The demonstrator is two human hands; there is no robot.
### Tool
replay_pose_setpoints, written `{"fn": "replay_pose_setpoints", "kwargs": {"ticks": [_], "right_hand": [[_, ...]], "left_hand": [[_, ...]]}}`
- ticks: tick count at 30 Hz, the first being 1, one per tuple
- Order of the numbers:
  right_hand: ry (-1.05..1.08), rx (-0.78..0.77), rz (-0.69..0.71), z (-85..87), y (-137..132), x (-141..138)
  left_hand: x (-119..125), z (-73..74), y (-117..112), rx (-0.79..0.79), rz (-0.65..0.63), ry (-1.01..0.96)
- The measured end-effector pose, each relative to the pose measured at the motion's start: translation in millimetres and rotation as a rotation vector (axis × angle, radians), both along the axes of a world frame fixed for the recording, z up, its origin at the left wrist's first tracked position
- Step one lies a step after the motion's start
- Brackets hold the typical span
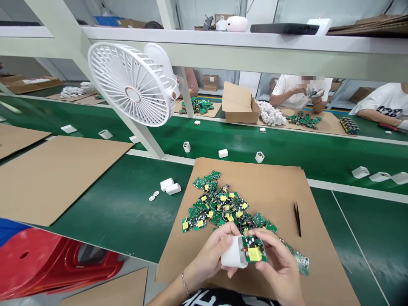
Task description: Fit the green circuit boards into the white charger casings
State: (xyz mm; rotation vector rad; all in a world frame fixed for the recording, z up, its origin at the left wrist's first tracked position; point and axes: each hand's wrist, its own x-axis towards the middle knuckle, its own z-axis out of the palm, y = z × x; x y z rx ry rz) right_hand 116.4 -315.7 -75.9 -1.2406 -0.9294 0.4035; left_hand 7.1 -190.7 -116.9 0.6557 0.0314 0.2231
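My left hand (218,248) is closed around a white plastic charger housing (234,253), its open end facing right. In my right hand (277,263) is a green circuit board (255,249) with a yellow component, gripped between thumb and fingers. The board's left edge is at the mouth of the housing; how far it sits inside cannot be seen. Just beyond my hands a heap of similar circuit boards (219,204) spreads over the cardboard sheet (270,182). Several boards lie partly hidden behind my right hand. Black tweezers (297,219) rest on the cardboard to the right.
Two white housings (170,186) and two small white discs (154,196) lie left of the cardboard. A green conveyor belt (287,151) carries spaced white housings. A white fan (132,91) hangs from the frame. Co-workers sit across the belt beside an open carton (240,114). Red stools (47,263) stand lower left.
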Motion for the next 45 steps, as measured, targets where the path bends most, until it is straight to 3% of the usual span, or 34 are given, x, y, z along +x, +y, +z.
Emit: {"fn": "replay_pose_setpoints", "kwargs": {"ticks": [10, 18, 30, 45], "right_hand": [[-0.062, -0.021, -0.014, -2.8, -1.8, 0.7], [-0.277, -0.054, -0.076, -13.6, -5.3, -0.5], [-0.375, -0.011, -0.014, -6.6, -12.3, -3.9], [-0.439, -0.026, -0.056, -7.0, -9.8, -2.4]], "left_hand": [[2.8, 6.1, -0.6, 0.053, 0.049, 0.035], [1.5, 3.5, -1.4, 0.097, 0.079, 0.058], [-2.5, 18.7, -2.8, 0.234, 0.143, 0.189], [1.0, 18.4, -4.4, 0.328, 0.196, 0.248]]}}
